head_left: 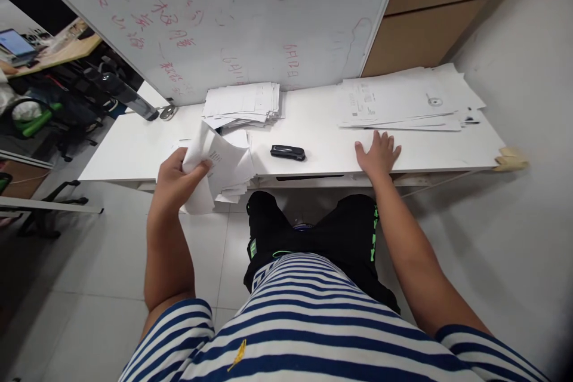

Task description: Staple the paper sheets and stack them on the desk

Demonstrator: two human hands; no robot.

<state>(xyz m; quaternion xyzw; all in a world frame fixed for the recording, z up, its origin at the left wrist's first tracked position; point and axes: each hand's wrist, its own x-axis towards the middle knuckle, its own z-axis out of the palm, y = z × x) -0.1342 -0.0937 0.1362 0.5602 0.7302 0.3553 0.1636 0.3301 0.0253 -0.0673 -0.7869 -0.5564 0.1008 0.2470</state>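
Observation:
My left hand (181, 176) grips some printed paper sheets (203, 158), thumb on top, and the sheets bend over the desk's front edge. Close to them, more loose papers (236, 182) lie partly past that edge. My right hand (380, 155) rests palm down on the white desk (326, 152), fingers spread, holding nothing. Just beyond its fingertips is a wide stack of papers (403, 98). Between my hands sits a black stapler (287, 152). Behind the stapler, a smaller paper stack (244, 101) lies against the whiteboard.
A whiteboard (250, 18) with red writing rises behind the desk, beside cardboard boxes (430, 12). At the left end are a dark bottle (129, 95) and a roll of tape (168, 112). Brown paper or tape (511, 159) sticks out at the right corner. A white wall bounds the right.

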